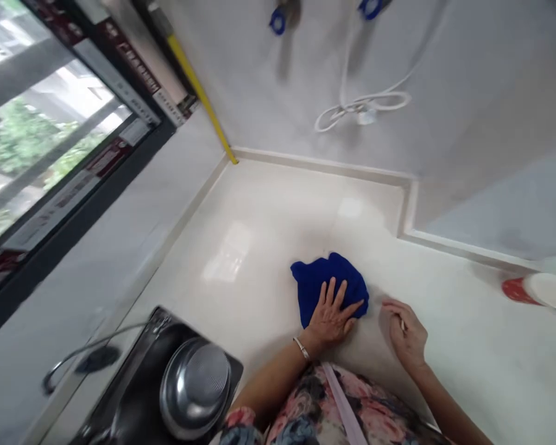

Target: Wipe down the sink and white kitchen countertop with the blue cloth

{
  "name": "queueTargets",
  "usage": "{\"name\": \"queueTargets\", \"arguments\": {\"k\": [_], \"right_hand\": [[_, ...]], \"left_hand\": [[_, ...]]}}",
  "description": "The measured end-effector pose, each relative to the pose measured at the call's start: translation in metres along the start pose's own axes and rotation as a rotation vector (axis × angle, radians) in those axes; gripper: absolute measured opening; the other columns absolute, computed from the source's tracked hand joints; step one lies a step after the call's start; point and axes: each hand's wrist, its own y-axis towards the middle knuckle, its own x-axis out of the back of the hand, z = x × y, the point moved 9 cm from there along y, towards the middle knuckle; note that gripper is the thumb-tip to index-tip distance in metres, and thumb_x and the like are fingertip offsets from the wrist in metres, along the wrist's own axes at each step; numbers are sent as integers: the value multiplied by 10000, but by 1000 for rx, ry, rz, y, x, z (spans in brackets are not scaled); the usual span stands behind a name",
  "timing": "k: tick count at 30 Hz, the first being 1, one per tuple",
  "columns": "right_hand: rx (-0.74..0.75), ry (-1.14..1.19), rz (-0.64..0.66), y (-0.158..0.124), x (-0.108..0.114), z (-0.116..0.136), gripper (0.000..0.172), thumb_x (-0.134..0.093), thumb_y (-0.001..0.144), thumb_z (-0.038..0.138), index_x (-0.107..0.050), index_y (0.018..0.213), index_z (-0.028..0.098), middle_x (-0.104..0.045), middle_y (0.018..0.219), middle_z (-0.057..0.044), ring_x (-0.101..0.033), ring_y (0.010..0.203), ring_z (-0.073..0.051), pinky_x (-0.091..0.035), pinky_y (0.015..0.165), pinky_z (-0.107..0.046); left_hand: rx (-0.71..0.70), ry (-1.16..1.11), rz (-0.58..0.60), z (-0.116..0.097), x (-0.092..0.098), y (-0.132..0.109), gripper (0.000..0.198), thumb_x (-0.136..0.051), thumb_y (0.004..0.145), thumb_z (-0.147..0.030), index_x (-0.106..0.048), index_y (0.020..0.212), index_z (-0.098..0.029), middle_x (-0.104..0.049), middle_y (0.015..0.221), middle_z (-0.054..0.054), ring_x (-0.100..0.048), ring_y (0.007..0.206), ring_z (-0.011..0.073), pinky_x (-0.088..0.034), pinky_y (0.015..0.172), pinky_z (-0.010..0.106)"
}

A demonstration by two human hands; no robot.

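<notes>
A crumpled dark blue cloth (312,287) lies on the glossy white countertop (269,210). My left hand (328,315) rests palm down on it, fingers spread and flat, with a bracelet (302,348) at the wrist. Some cloth shows beyond the fingertips. To the right of the cloth, apart from it, is my right hand (406,337) with its fingers loosely curled inward. Nothing can be seen held in it.
At lower left, a dark sink (141,377) holds a round metal basin (171,395), with a faucet (58,371) beside it. A red and white container (521,290) stands at right. A yellow pipe (204,99) runs down the corner; a coiled white cable (375,102) hangs on the wall.
</notes>
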Motion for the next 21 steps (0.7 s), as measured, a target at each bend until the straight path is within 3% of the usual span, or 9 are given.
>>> {"name": "queueTargets", "arguments": {"k": [4, 9, 15, 21], "right_hand": [[49, -240, 46, -47, 43, -3, 308, -482, 963, 176, -730, 1127, 253, -759, 1185, -72, -717, 1118, -277, -607, 945, -465], [112, -373, 155, -96, 55, -5, 547, -440, 955, 125, -580, 1465, 264, -662, 1434, -90, -628, 1342, -278, -622, 1027, -498], [107, -447, 194, -99, 51, -2, 683, -411, 936, 82, -434, 1593, 267, -640, 1468, -85, -590, 1388, -273, -610, 1079, -484], [53, -427, 211, -93, 49, -1, 683, -480, 937, 156, -434, 1596, 329, -715, 1358, -56, -687, 1257, -292, -658, 1003, -453]], "left_hand": [[-228, -52, -1, -30, -15, 40, 694, -570, 994, -468, -292, 1626, -402, -35, 1764, 108, -153, 1601, 429, -265, 1279, 630], [-290, -128, -11, -29, -28, 102, 581, -550, 1009, -430, -420, 1574, -403, -186, 1752, 72, -175, 1606, 386, -295, 1282, 613], [-76, -159, -66, 26, -13, 179, 481, -516, 1022, -362, -545, 1503, -371, -290, 1719, 96, -189, 1604, 386, -273, 1285, 652], [111, -136, -147, 81, 1, 266, 475, -460, 1035, -348, -564, 1497, -313, -267, 1725, 114, -135, 1609, 419, -208, 1288, 699]]}}
